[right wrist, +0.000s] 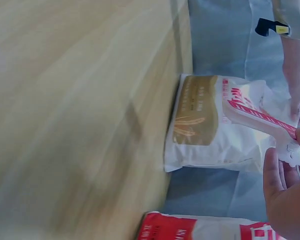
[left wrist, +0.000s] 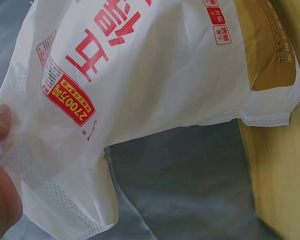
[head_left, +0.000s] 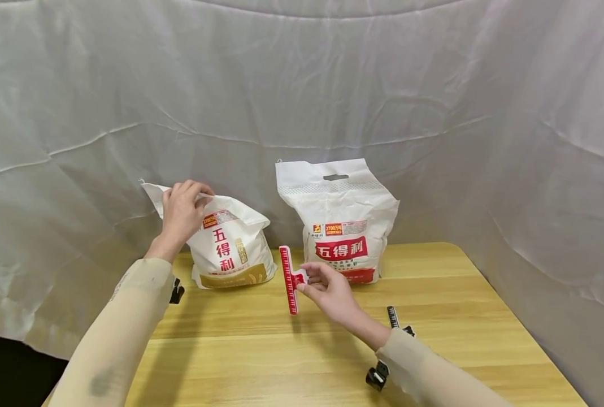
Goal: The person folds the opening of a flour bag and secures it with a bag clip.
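A white flour bag (head_left: 230, 243) with red characters and a gold band stands at the left, its top leaning left. My left hand (head_left: 183, 212) grips the upper part of that bag; in the left wrist view, the thumb (left wrist: 4, 120) presses on the white plastic. My right hand (head_left: 329, 288) pinches a red and white bag clip (head_left: 289, 282) by its handle, above the table and right of this bag. In the right wrist view, the clip's long bar (right wrist: 260, 117) crosses in front of the gold-banded bag.
A second flour bag (head_left: 350, 226) with a red label stands upright behind my right hand. Partly hidden by the right wrist, a black and white strip (head_left: 392, 316) lies on the wooden table (head_left: 459, 316). Grey cloth (head_left: 332, 79) hangs behind the table.
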{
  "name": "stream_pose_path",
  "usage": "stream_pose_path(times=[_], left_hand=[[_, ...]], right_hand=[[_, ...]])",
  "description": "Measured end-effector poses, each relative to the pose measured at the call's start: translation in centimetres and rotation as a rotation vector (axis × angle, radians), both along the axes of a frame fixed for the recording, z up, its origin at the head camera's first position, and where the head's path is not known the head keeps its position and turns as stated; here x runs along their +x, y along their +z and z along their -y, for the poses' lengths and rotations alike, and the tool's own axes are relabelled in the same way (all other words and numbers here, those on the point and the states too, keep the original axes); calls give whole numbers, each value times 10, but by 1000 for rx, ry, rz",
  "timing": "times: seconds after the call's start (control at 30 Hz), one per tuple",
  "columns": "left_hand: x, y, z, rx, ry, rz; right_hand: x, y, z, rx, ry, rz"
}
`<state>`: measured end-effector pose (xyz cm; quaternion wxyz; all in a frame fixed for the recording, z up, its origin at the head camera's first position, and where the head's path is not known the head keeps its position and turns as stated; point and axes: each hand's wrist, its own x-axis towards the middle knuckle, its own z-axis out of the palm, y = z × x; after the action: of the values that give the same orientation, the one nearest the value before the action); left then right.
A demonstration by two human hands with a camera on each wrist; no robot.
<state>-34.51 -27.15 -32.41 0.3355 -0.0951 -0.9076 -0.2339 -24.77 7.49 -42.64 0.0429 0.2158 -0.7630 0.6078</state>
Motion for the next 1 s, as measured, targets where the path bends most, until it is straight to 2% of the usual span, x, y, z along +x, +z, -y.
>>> stream_pose_path(times=[0.33,0.63,1.0], left_hand=[[0,-1,0,1,-2,-6],[0,1,-1,-2,7,16],[2,1,-2,-2,14,27]], right_hand=[[-13,21,10,38,-29,-49],[-28,32,19,53,-36,-91],[-36,50,31,83,-30,-125]])
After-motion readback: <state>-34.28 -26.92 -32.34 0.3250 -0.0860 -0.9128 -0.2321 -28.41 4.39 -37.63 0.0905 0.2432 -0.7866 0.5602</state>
